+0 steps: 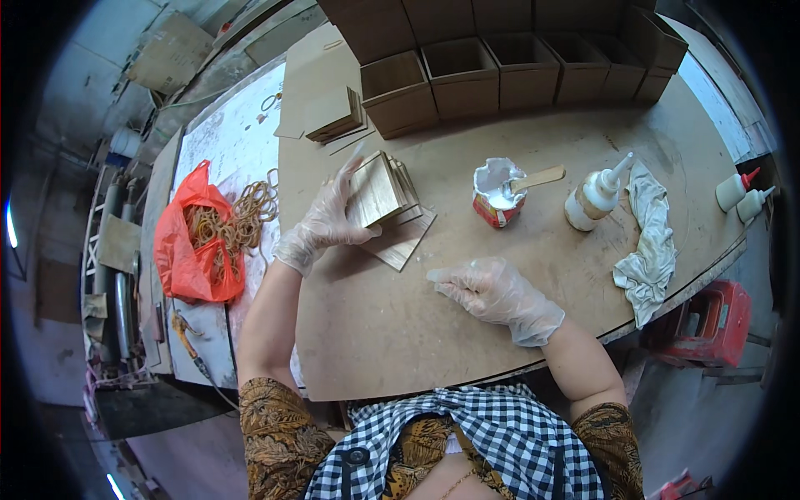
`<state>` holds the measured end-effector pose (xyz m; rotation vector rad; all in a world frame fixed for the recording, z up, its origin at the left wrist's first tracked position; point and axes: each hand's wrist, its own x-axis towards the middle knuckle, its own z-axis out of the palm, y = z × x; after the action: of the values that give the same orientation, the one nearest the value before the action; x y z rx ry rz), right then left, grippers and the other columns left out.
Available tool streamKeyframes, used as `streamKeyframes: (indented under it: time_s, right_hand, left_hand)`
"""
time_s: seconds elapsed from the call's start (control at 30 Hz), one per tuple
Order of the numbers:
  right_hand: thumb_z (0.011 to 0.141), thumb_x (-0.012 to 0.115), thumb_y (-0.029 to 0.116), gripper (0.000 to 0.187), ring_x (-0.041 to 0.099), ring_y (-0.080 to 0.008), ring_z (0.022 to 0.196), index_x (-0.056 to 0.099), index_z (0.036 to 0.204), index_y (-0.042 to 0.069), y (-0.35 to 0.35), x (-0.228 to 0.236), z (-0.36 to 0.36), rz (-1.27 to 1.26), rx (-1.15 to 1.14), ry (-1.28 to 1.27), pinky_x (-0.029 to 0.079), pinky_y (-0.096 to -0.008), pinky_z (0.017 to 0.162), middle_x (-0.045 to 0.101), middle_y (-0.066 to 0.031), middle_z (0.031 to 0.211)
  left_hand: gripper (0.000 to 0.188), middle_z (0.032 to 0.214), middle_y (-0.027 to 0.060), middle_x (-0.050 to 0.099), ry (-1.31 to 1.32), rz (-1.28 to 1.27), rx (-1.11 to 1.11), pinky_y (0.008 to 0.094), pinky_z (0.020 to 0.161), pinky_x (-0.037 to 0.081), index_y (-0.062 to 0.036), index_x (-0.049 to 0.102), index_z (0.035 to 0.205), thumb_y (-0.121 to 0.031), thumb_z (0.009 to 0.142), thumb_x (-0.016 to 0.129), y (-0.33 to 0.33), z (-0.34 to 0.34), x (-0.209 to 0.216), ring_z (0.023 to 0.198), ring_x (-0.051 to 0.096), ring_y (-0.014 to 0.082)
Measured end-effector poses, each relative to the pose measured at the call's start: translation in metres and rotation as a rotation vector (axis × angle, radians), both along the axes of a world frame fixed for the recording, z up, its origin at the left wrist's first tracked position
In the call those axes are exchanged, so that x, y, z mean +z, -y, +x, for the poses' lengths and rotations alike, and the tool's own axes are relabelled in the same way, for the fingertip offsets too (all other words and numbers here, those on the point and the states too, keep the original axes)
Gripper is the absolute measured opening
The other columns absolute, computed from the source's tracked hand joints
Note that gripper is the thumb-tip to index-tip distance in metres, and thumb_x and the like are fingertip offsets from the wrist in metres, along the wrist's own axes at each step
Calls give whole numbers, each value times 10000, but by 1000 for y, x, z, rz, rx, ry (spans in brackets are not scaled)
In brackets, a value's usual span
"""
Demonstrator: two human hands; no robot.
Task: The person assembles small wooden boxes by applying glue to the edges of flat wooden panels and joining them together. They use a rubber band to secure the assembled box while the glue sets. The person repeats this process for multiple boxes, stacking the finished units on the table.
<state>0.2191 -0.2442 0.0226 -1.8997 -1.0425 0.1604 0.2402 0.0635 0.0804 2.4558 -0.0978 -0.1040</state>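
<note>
My left hand (326, 218), in a clear glove, is closed around a stack of thin wooden panels (377, 192). The stack is tilted above another flat wooden panel (406, 242) on the table. My right hand (493, 293), gloved too, hovers over or rests on the table nearer to me. Its fingers are curled together, and whatever may be between them is hidden. Beyond it stands a cut-down tub of white glue (498, 196) with a flat wooden stick (540, 178) across its rim. To the tub's right is a white squeeze bottle (593, 200).
Open brown boxes (462, 79) stand in a row at the back. Another panel stack (333, 115) lies left of them. A red plastic bag (200, 242) of rubber bands (254, 204) sits at the left. On the right are a crumpled white cloth (648, 237) and two smaller bottles (733, 190).
</note>
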Motion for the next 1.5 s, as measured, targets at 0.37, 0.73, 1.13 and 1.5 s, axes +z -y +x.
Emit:
streamKeyframes:
  time_s: [0.37,0.73,1.13,1.5]
  right_hand:
    - [844,742,379,746,521,-198,1223,436,1411,4,6,35,-2,446,209,-853,411,-319,1022,557,-146,1323]
    - [857,588,123,515,658,-418,776,468,1325,-55,9,94,-93,97,-71,-269,529,-448,700,651,-262,845]
    - [812,668,156,679,664,-340,623,396,1393,-66,5,88,-106,-274,-234,211,529,-414,569,664,-210,793]
    - [780,802,269,920,555,-379,1218,266,1478,3,21,67,-101,10,-228,-87,505,-406,951,391,-243,1474]
  left_hand:
    - [1406,1518,185,236,463,-357,-173,467,1150,215,-118,26,1548,-406,501,921,51,-83,-7,1382,302,332]
    - [1349,1538,266,192,510,-418,-144,478,1144,238,-27,105,1519,-421,525,926,115,-148,-34,1400,250,407]
    - [904,1614,119,76,213,-1086,-4,400,1197,75,-89,103,1552,-349,887,659,132,-155,-22,1493,34,245]
    - [845,1501,114,335,-114,-1371,234,355,1095,351,-30,305,1481,-245,825,792,163,-134,-26,1350,360,200]
